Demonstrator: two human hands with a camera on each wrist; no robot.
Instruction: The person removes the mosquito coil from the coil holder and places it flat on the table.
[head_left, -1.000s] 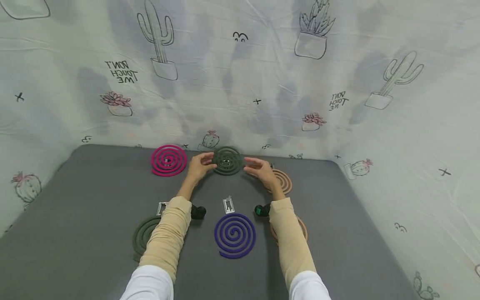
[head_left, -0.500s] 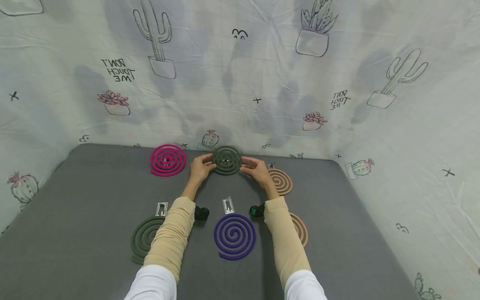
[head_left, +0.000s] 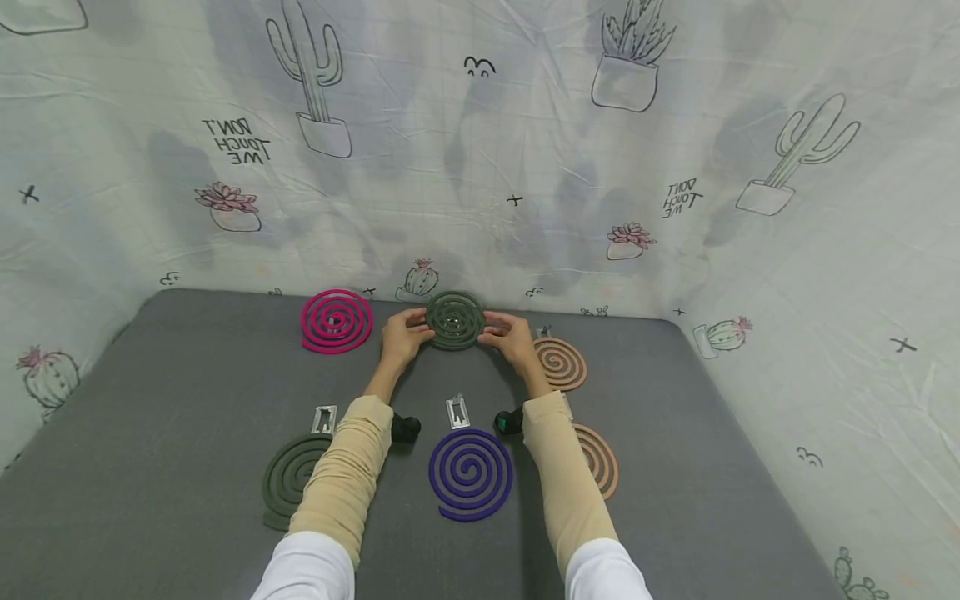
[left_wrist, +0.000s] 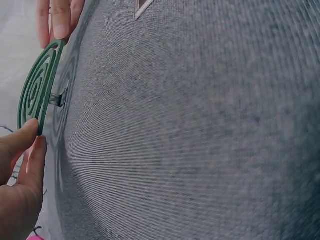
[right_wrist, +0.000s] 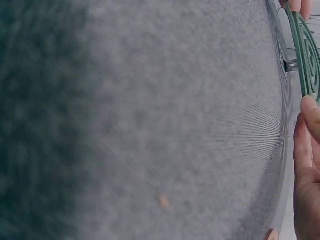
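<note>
A green mosquito coil (head_left: 455, 321) is up at the back of the table, its flat spiral raised on a small metal stand (left_wrist: 57, 100). My left hand (head_left: 403, 340) pinches its left rim between thumb and fingers. On the opposite rim, my right hand (head_left: 516, 340) pinches it the same way. From the left wrist view, the coil (left_wrist: 39, 90) is seen nearly edge-on above the grey surface. Both hands show there, one at each end of it. The right wrist view shows the thumb of the right hand (right_wrist: 309, 165) on the coil's rim (right_wrist: 306, 55).
A pink coil (head_left: 337, 322) sits at the back left, and an orange coil (head_left: 558, 363) right of my hands. Nearer lie a purple coil (head_left: 471, 475), another green coil (head_left: 288, 482) and another orange coil (head_left: 600, 462), partly under my forearms. Flat metal stands (head_left: 457, 412) lie by them.
My right hand has moved left to the green coil's rim and now pinches it, having been apart from it a second ago. The left hand has shifted slightly right. The coil stays in place.
</note>
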